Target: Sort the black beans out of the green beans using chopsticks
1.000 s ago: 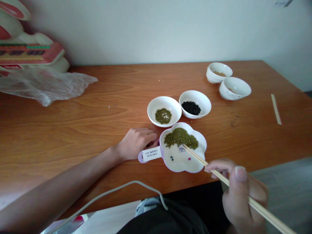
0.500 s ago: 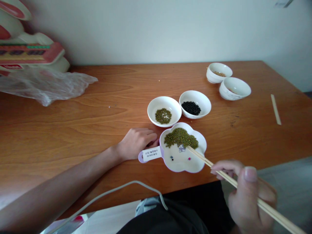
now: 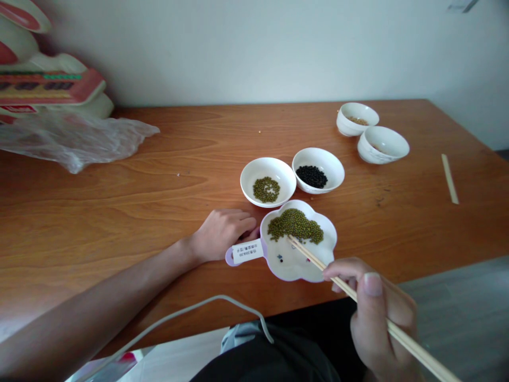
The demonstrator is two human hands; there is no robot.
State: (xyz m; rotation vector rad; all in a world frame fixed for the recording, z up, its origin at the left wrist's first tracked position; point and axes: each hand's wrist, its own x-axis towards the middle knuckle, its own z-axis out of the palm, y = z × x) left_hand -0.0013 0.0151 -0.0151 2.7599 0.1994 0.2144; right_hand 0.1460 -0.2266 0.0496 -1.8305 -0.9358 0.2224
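Observation:
My right hand [image 3: 377,313] is closed around a pair of wooden chopsticks [image 3: 318,261]. Their tips touch the lower edge of a heap of green mung beans [image 3: 296,225] in a white, flower-shaped dish [image 3: 296,269] with a purple rim. A paper label covers much of the dish's handle. My left hand [image 3: 225,233] lies on the table above that handle, fingers curled in against the dish's left rim; their tips are partly hidden. Just behind the dish stand a white bowl [image 3: 247,183] with some mung beans and another white bowl [image 3: 336,164] with black beans [image 3: 312,176].
Two more white bowls stand at the back right, the farther one [image 3: 345,127] holding pale grains, the nearer one [image 3: 371,153] a little something. A flat wooden strip [image 3: 450,179] lies at right. A plastic bag [image 3: 91,143] and a toy-like figure [image 3: 51,87] occupy the left. A cable [image 3: 191,305] crosses the front.
My right hand has moved left with the chopsticks, so their tips have shifted left along the heap's lower edge. My left hand and the dish have stayed in place.

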